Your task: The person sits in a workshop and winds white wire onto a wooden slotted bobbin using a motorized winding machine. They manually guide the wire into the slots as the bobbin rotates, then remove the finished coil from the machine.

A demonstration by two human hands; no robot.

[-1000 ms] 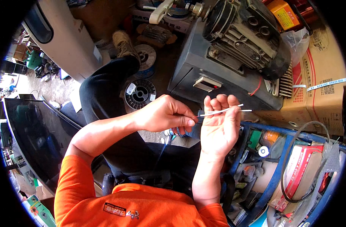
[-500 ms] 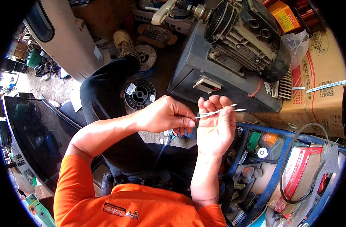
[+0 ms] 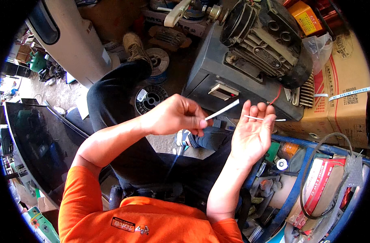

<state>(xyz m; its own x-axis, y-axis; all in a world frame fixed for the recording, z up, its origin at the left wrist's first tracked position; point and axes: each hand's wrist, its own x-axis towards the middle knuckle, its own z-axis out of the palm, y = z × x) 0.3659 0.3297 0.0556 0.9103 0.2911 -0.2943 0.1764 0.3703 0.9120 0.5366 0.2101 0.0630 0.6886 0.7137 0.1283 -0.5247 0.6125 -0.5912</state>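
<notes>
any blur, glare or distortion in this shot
Head view: tapered white strip in the bare left hand looks smeared, perhaps by motion; head view: pale grey ground at far left washes out; head view: fisheye bends edges toward the rim.

Strip [image 3: 223,110] in left grip [image 3: 172,116], second strip [image 3: 253,117] across right grip [image 3: 253,137], motor [image 3: 270,46] on cabinet [image 3: 203,87] beyond, crate [image 3: 294,141] at right

The bent left arm [image 3: 116,136] slants inward, left hand [image 3: 177,115] pinching with thumb [image 3: 201,123] and forefinger [image 3: 196,109], while the right hand [image 3: 251,135] is palm up, fingers [image 3: 254,110] loosely curled
</notes>
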